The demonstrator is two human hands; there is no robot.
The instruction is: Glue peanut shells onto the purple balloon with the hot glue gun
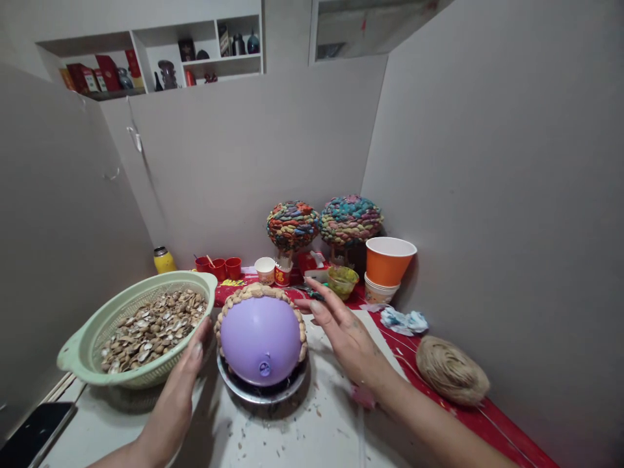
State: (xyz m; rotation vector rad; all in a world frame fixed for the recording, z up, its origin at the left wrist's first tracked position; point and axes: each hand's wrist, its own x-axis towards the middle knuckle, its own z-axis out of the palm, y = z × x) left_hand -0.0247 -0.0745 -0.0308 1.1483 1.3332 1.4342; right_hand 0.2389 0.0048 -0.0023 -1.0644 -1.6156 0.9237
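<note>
A purple balloon (258, 338) with its knot facing me rests in a shallow metal bowl (266, 394). Peanut shells (253, 290) cover the balloon's far side and edges. To its left, my left hand (182, 380) is held upright with straight fingers, between the balloon and a green colander (146, 377); nothing shows in it. On the other side, my right hand (348, 335) has its fingers spread and holds nothing, with fingertips near the balloon's upper right edge. Many split peanut shells (156, 325) fill part of the colander.
Two colourful shell-covered balls (292, 224) stand at the back. Red cups (233, 268), a yellow bottle (164, 260), a glass bowl (342, 283) and an orange bucket (390, 261) line the rear. A twine ball (452, 370) lies right, a phone (36, 432) at lower left.
</note>
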